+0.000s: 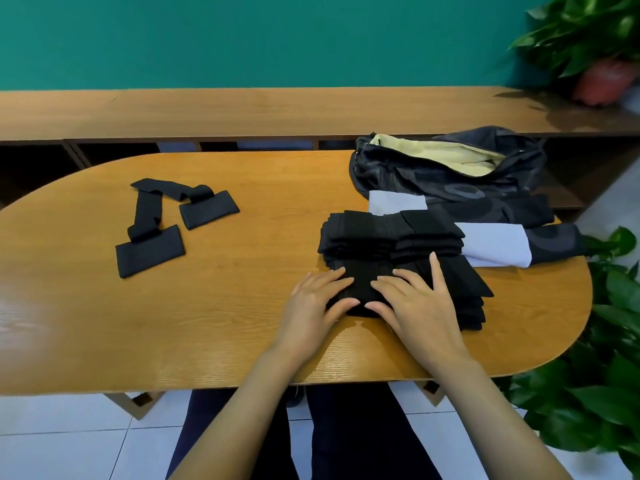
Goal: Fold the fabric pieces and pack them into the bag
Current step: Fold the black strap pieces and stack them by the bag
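My left hand (313, 303) and right hand (415, 301) lie flat, fingers straight, pressing a folded black fabric piece (367, 268). Just beyond my fingertips is the folded stack (391, 237), with the open bag (450, 174) farther off and an unfolded strip (149, 216) well left.

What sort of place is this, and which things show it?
Probably an indoor lounge or office corner: an oval wooden table, a long shelf against a green wall, a potted plant.

Perhaps an office: wooden table (104, 306), teal wall (242, 36), potted plant (595, 60)
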Demonstrator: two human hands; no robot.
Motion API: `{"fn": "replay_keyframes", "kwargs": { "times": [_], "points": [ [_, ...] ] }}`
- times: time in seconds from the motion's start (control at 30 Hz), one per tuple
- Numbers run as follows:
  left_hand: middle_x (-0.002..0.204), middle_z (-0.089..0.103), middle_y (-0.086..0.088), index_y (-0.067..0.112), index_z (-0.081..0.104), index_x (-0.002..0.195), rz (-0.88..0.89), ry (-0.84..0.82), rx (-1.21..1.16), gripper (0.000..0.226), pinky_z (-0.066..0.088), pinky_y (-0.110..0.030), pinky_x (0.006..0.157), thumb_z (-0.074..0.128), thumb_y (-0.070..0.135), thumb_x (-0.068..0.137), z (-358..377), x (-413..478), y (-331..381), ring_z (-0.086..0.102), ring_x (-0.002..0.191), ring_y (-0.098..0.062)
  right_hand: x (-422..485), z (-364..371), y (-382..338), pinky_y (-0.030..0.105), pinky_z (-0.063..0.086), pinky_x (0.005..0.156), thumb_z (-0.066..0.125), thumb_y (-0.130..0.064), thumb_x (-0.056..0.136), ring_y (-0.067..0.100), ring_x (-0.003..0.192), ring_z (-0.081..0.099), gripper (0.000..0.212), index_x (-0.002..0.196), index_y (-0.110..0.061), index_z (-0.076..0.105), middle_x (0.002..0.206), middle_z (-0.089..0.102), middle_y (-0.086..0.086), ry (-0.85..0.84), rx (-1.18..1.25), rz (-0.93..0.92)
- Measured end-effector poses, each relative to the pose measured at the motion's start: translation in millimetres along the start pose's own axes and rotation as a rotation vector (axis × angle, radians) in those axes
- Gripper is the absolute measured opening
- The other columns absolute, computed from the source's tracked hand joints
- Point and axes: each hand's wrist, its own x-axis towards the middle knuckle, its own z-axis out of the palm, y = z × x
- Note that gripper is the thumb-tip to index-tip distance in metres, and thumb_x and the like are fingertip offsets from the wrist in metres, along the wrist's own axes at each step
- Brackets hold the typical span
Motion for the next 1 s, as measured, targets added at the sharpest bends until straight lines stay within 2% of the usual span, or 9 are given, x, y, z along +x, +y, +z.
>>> {"fn": "replay_keyframes", "kwargs": {
  "times": [0.07, 0.17, 0.4, 0.57, 0.7, 0.77, 0.83, 0.9, 1.0],
  "points": [
    [0.142, 0.053, 0.006, 0.025, 0.059, 0.132, -0.001, 0.011, 0.005, 0.063, 0.021, -0.032, 0.117, 0.039, 0.065, 0.088, 0.1, 0.0, 0.3, 0.043, 0.133, -0.008, 1.6, -1.6, -2.8, 0.062, 0.023, 0.114, 0.040, -0.047, 0.095, 0.020, 0.111, 0.063, 0.046, 0.112, -0.018, 0.072, 0.110, 0.072, -0.002, 0.027, 0.018, 0.007],
    [0.137, 0.058, 0.007, 0.025, 0.061, 0.130, 0.007, 0.091, 0.024, 0.053, 0.028, -0.034, 0.112, 0.042, 0.057, 0.094, -5.2, -4.2, -5.7, 0.047, 0.128, -0.006, 7.4, -4.8, -9.3, 0.061, 0.026, 0.113, 0.042, -0.044, 0.096, 0.019, 0.111, 0.064, 0.042, 0.112, -0.018, 0.072, 0.109, 0.072, -0.003, 0.085, 0.050, -0.011],
    [0.124, 0.065, 0.010, 0.025, 0.067, 0.122, -0.087, 0.228, 0.098, 0.044, 0.035, -0.031, 0.099, 0.038, 0.048, 0.097, -52.5, -22.0, -41.4, 0.052, 0.116, -0.004, 40.8, 1.6, -49.2, 0.055, 0.029, 0.114, 0.043, -0.041, 0.098, 0.017, 0.108, 0.063, 0.038, 0.108, -0.019, 0.072, 0.103, 0.073, -0.007, 0.130, 0.147, -0.076],
    [0.121, 0.066, 0.009, 0.024, 0.069, 0.119, -0.185, 0.292, 0.222, 0.042, 0.033, -0.027, 0.092, 0.039, 0.044, 0.098, -94.7, -41.6, -84.0, 0.054, 0.114, -0.009, 74.2, 16.8, -102.7, 0.055, 0.030, 0.113, 0.037, -0.042, 0.098, 0.016, 0.106, 0.063, 0.042, 0.106, -0.021, 0.073, 0.100, 0.073, -0.007, 0.067, 0.227, -0.149],
    [0.130, 0.063, 0.000, 0.019, 0.066, 0.124, -0.318, 0.315, 0.325, 0.034, 0.037, -0.038, 0.098, 0.047, 0.036, 0.101, -123.6, -54.0, -117.7, 0.051, 0.121, -0.018, 98.5, 34.5, -147.8, 0.053, 0.026, 0.116, 0.044, -0.039, 0.098, 0.015, 0.105, 0.062, 0.034, 0.102, -0.022, 0.073, 0.098, 0.072, -0.008, -0.006, 0.293, -0.218],
    [0.142, 0.054, -0.004, 0.017, 0.061, 0.130, -0.395, 0.306, 0.401, 0.036, 0.032, -0.045, 0.107, 0.049, 0.033, 0.100, -134.8, -54.8, -134.7, 0.043, 0.132, -0.024, 108.5, 43.3, -166.1, 0.053, 0.026, 0.116, 0.052, -0.037, 0.095, 0.015, 0.104, 0.062, 0.026, 0.102, -0.023, 0.073, 0.099, 0.072, -0.009, -0.041, 0.323, -0.246],
    [0.154, 0.037, -0.005, 0.017, 0.049, 0.142, -0.481, 0.249, 0.450, 0.045, 0.016, -0.046, 0.117, 0.044, 0.037, 0.101, -143.8, -53.3, -149.7, 0.025, 0.145, -0.025, 116.1, 51.4, -180.1, 0.052, 0.025, 0.116, 0.055, -0.036, 0.094, 0.015, 0.105, 0.062, 0.022, 0.102, -0.024, 0.073, 0.101, 0.072, -0.010, -0.071, 0.340, -0.264],
    [0.161, 0.022, -0.004, 0.017, 0.035, 0.151, -0.554, 0.173, 0.475, 0.055, 0.002, -0.048, 0.120, 0.037, 0.043, 0.102, -150.1, -51.7, -161.8, 0.007, 0.150, -0.023, 121.2, 58.3, -189.1, 0.052, 0.025, 0.116, 0.058, -0.035, 0.095, 0.015, 0.106, 0.061, 0.019, 0.102, -0.024, 0.072, 0.103, 0.071, -0.009, -0.096, 0.353, -0.274],
    [0.162, 0.020, -0.002, 0.017, 0.029, 0.153, -0.587, 0.100, 0.474, 0.060, -0.005, -0.050, 0.120, 0.032, 0.048, 0.102, -152.0, -53.4, -170.4, 0.004, 0.151, -0.021, 124.1, 63.6, -193.9, 0.053, 0.029, 0.114, 0.062, -0.032, 0.093, 0.016, 0.108, 0.061, 0.019, 0.106, -0.022, 0.071, 0.109, 0.070, -0.008, -0.098, 0.367, -0.276]
  ]
}}
